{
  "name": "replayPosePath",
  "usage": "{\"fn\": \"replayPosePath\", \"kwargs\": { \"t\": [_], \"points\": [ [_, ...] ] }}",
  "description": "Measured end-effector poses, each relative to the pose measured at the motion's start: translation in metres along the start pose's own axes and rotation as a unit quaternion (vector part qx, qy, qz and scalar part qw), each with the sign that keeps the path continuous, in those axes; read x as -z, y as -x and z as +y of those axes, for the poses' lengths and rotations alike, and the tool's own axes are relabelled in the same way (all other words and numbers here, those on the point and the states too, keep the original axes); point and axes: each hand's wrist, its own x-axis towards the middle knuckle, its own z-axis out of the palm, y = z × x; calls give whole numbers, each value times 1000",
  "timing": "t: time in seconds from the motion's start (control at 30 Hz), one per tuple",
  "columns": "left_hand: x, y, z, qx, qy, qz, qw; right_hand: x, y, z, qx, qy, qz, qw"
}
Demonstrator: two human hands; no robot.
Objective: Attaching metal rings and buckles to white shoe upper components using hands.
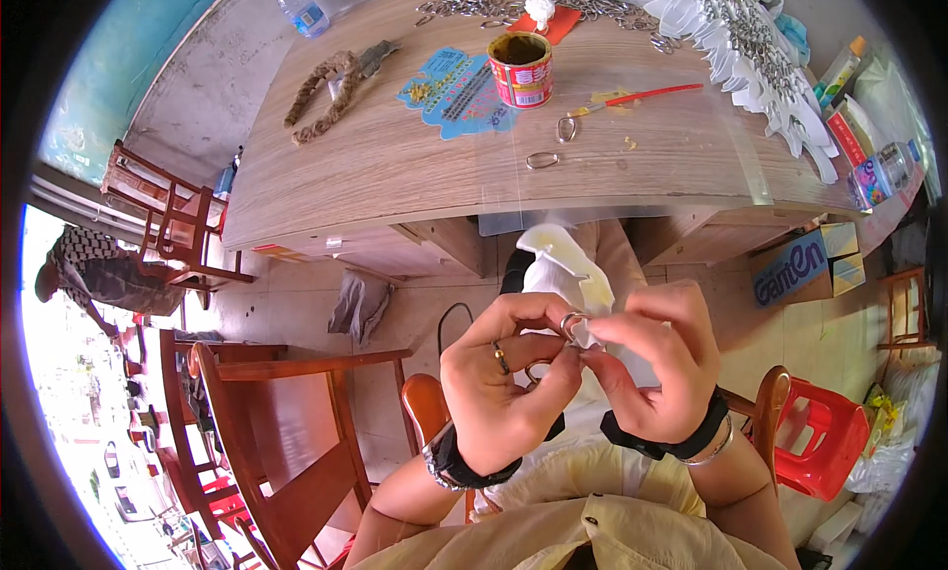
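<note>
White cloth piece [568, 274] with metal ring [575, 322], pinched upright above lap

We see a bright daylit scene, with the strongest light coming from the lower left, where the street beyond the wooden chairs [276, 442] is blown out to near white. The table [395, 165] is evenly lit with soft shadow beneath it. Fisheye distortion bends its straight edges, the rim darkens to black, and focus stays fairly sharp.
</note>
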Motion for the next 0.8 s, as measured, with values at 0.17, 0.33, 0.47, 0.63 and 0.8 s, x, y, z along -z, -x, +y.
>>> {"fn": "replayPosePath", "kwargs": {
  "t": [0.17, 0.33, 0.47, 0.63, 0.8],
  "points": [
    [-2, 1, -1, 1, -10, 7, 1000, 1, 3, 7, 54, 40, -8, 998],
    [-5, 3, 5, 63, -1, 12, 998, -1, 2, 3, 4, 13, -17, 1000],
    [-5, 2, 5, 74, 16, 12, 997, -6, 6, 2, -75, -75, -27, 994],
    [-4, -1, 3, 65, 44, 6, 997, -14, 11, -3, -162, -184, 14, 969],
    [-2, 0, -2, 25, 4, 8, 1000, -10, 8, -3, -119, -99, 1, 988]
  ]
}}
